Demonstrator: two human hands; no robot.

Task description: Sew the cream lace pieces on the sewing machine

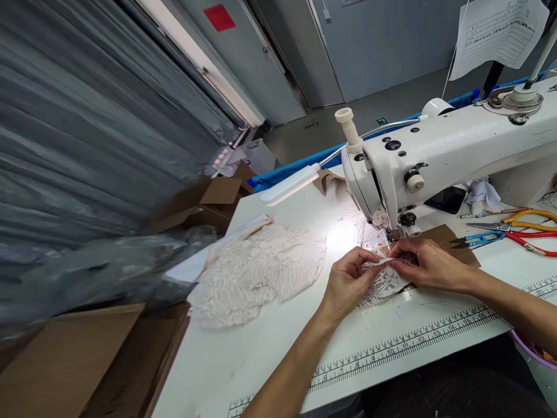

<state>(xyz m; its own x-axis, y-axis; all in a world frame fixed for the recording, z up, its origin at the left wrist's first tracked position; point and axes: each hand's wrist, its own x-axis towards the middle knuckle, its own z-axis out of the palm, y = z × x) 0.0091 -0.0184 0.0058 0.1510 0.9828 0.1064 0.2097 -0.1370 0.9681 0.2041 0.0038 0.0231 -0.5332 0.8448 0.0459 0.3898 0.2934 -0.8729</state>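
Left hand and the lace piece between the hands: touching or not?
Touching. The head view shows the left hand pinching the upper edge of the lace piece between thumb and fingers.

Rough, matt lace against glossy painted metal.
The table (270, 348) has a smooth white top with a faint sheen; toward its left edge lies a lace pile (261, 267), crinkled and matt, and nearer the front edge a lace piece (383, 287) of openwork cloth. The sewing machine (461, 142) wears glossy white paint (slightly scuffed in places), its lamp (291, 184) looks like smooth plastic on a ribbed metal neck (387, 126), and toward the right edge sit dull brown cardboard (450, 241) and shiny red plastic-coated handles (528, 244).
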